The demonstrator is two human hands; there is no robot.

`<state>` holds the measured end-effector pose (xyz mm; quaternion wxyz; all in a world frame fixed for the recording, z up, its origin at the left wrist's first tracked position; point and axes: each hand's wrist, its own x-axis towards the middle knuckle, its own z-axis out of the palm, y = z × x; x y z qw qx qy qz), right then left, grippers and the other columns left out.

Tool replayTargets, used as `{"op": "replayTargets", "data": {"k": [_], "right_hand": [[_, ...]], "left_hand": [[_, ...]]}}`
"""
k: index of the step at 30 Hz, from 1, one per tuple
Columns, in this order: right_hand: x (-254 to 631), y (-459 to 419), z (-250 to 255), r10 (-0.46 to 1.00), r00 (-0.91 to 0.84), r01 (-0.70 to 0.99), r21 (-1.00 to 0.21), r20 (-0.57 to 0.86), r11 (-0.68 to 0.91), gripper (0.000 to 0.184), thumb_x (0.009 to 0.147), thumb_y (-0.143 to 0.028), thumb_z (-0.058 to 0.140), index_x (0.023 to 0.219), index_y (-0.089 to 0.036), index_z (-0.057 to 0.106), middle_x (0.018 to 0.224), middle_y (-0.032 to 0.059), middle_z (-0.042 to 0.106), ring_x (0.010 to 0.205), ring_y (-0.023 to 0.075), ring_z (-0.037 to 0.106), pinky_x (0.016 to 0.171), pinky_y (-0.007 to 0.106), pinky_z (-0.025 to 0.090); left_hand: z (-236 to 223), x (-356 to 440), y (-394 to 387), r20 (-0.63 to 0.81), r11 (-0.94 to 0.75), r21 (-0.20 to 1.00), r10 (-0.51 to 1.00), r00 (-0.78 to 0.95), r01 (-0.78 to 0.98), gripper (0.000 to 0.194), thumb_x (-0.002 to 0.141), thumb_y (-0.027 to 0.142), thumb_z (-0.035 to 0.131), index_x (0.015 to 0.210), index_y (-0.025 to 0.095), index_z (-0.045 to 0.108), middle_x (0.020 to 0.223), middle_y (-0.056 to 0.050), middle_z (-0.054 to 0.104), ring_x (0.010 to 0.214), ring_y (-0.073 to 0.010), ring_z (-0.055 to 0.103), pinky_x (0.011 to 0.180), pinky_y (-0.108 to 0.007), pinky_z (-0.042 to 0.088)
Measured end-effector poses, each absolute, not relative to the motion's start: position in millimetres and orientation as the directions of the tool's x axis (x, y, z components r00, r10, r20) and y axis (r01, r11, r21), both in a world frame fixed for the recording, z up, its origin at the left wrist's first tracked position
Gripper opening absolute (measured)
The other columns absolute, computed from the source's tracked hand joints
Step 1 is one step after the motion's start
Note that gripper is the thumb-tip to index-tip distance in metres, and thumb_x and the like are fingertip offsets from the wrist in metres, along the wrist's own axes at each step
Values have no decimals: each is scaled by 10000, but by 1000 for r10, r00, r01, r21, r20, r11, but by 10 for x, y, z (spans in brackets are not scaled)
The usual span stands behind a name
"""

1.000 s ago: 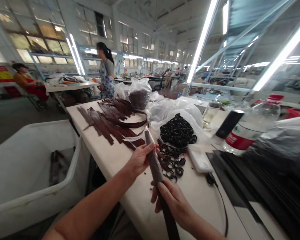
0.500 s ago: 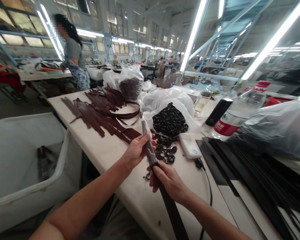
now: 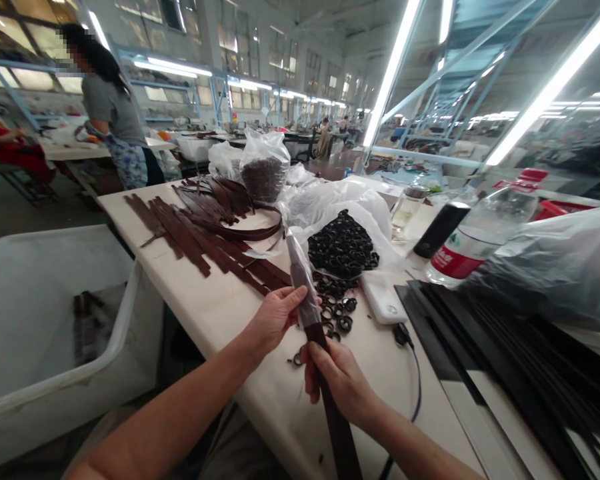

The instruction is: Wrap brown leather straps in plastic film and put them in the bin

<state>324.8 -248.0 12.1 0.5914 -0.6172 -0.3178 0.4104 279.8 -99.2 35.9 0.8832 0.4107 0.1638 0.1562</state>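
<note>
A dark brown leather strap runs from the near edge of the view up over the table. A thin clear plastic sleeve covers its far end. My left hand is closed on the sleeved part, thumb on top. Lower down, my right hand grips the bare strap just below the sleeve's edge, with its fingers wrapped beneath. Small dark rings lie loose just past the hands. Many more black rings fill an open plastic bag behind them.
Several brown straps lie spread on the table. A white bin stands at left. To the right are a white power bank with a cable, a water bottle, a black cylinder and black strips. A co-worker stands beyond.
The view has swung to the right. My right hand has shifted down the strap relative to the sleeve, so bare strap now shows between them. The standing co-worker has moved left.
</note>
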Motion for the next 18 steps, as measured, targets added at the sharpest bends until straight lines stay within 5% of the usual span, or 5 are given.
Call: {"op": "replayTargets", "data": {"k": [4, 8, 18], "right_hand": [[3259, -2485, 189, 881, 462, -47, -995, -101, -90, 458, 910, -588, 469, 800, -152, 554, 504, -2, 607, 375, 94, 518, 402, 185, 389], [3251, -2467, 156, 895, 401, -180, -975, -194, -131, 480, 864, -628, 496, 789, -156, 547, 467, -8, 591, 346, 95, 497, 365, 176, 366], [3198, -2464, 92, 874, 430, -220, -965, -226, -142, 487, 860, -645, 481, 783, -166, 519, 455, -16, 573, 320, 92, 467, 349, 178, 348]], "left_hand": [[349, 2698, -1004, -163, 628, 764, 412, 897, -150, 358, 673, 396, 829, 787, 77, 715, 765, -92, 738, 658, -147, 675, 660, -234, 551], [436, 2734, -967, -146, 622, 750, 485, 862, -223, 361, 694, 373, 818, 892, 88, 718, 820, -93, 747, 702, -162, 690, 695, -258, 556], [216, 2678, -1202, -108, 593, 793, 368, 923, -143, 363, 804, 424, 704, 939, 87, 699, 764, -108, 736, 703, -184, 690, 728, -290, 542]]}}
